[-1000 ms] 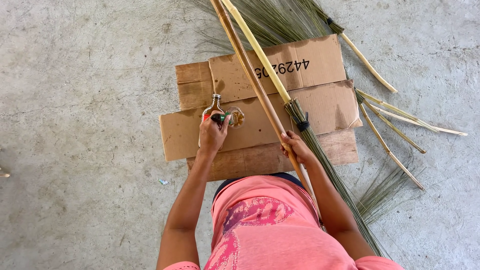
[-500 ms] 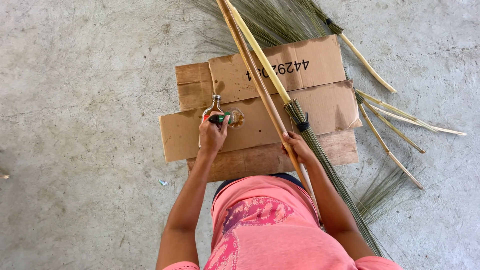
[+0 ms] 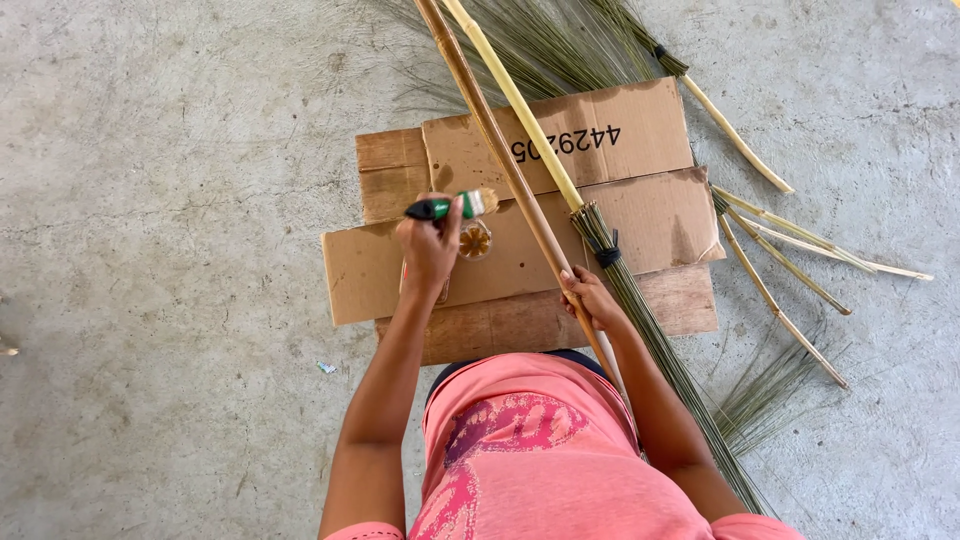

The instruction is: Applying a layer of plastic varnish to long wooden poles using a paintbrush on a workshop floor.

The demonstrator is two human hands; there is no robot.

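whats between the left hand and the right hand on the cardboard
In the head view, between the left hand and right hand lie bare cardboard and a small round amber thing beside the left hand.

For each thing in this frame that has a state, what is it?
Left hand: closed on a small brush, lifted above the cardboard.
Right hand: gripping the brown pole, which is tilted.
Yellow pole: bound to green bristles.
Jar: open.

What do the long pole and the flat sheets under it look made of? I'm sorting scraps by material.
The pole under the right hand looks like bamboo: tan, slightly glossy, with a node ring. The sheets look like matte brown corrugated cardboard, creased and torn at the edges.
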